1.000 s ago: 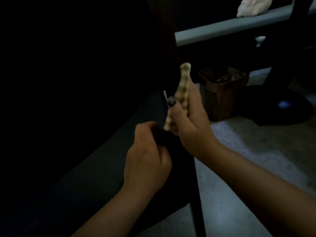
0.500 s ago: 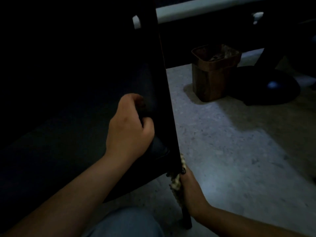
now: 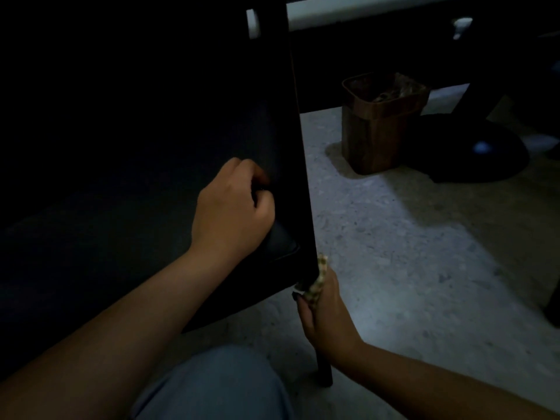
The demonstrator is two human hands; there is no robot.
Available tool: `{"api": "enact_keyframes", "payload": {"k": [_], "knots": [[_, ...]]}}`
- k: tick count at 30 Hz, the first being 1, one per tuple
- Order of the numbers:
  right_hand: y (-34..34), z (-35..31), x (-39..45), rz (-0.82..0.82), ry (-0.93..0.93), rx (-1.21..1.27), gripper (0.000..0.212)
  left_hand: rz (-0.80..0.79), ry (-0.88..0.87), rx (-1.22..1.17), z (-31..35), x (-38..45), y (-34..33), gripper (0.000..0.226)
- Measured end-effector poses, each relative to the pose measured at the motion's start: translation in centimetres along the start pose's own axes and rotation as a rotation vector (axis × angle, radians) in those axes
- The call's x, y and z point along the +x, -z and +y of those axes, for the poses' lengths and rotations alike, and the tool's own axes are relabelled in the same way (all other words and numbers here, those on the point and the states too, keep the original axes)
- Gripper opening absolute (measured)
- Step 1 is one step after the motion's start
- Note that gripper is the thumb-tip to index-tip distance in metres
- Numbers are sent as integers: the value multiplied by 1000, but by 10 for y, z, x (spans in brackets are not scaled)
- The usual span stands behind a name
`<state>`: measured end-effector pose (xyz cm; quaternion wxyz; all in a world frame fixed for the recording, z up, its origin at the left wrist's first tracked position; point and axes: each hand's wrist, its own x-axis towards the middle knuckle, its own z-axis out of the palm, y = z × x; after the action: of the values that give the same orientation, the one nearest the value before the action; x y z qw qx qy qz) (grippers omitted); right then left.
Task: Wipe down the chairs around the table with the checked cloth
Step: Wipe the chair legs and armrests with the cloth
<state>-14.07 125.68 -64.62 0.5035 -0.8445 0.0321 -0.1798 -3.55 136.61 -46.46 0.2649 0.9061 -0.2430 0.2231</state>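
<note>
Low on the dark chair's (image 3: pixel 151 177) rear leg (image 3: pixel 321 371), the cloth (image 3: pixel 318 283) sits bunched between the leg and the right hand (image 3: pixel 327 322), which is curled round both, thumb on the near side, cloth poking out above the fingers. The left hand (image 3: pixel 233 207) is higher, at the seat's back corner, fingers curled in against the frame, though the gloom hides whether they grip anything. A knee (image 3: pixel 212 386) in pale trousers is below, and a brown bin (image 3: pixel 378 122) stands on the floor (image 3: pixel 424 268) beyond.
</note>
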Motion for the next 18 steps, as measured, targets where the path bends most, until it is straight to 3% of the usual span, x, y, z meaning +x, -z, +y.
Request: {"api": "enact_keyframes", "payload": {"k": [5, 8, 11, 14, 18], "knots": [[-4, 13, -26, -141, -216, 17, 65, -4, 11, -10, 2, 0, 3, 8], [25, -1, 1, -173, 3, 51, 66, 9, 1, -25, 2, -1, 2, 7], [45, -26, 39, -106, 287, 20, 65, 48, 19, -88, 1, -3, 2, 11], [47, -50, 66, 29, 351, 89, 60, 107, 48, -223, 4, -4, 2, 23], [54, -90, 100, 81, 390, 170, 63, 66, 62, -291, 3, -3, 1, 34]]}}
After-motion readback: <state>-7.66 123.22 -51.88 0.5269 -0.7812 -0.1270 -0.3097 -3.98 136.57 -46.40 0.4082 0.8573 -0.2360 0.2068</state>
